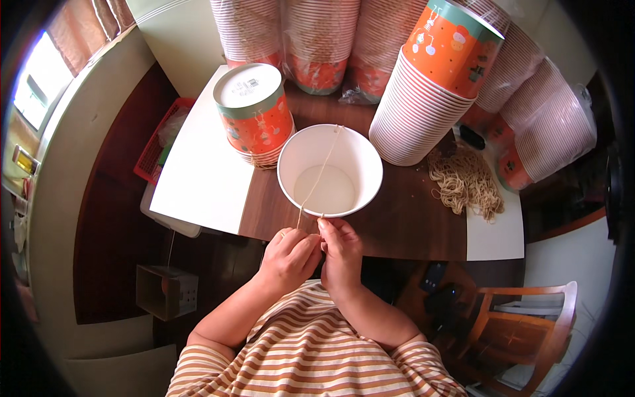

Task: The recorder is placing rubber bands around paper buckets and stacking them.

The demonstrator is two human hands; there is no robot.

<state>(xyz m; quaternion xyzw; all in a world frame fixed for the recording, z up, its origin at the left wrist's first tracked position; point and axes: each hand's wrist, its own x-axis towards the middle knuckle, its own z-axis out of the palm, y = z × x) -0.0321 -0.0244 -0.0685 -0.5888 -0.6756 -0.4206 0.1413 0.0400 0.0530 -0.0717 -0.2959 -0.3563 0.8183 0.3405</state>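
Observation:
A white paper bucket (294,165) stands mouth up near the table's front edge. A thin tan string (322,173) runs across its mouth from the far rim to the near rim. Just in front of the near rim, my left hand (288,257) is closed on the string, fingers curled. My right hand (341,257) is beside it, thumb and forefinger pinching a string end that sticks up slightly. The two hands touch or nearly touch, and the string between their fingers is mostly hidden.
An upside-down stack of orange-and-green buckets (258,129) stands left; a taller stack (423,109) leans right. A loose pile of tan string (468,182) lies at the table's (423,228) right. Bagged bucket stacks (317,49) line the back. A wooden chair (522,324) is lower right.

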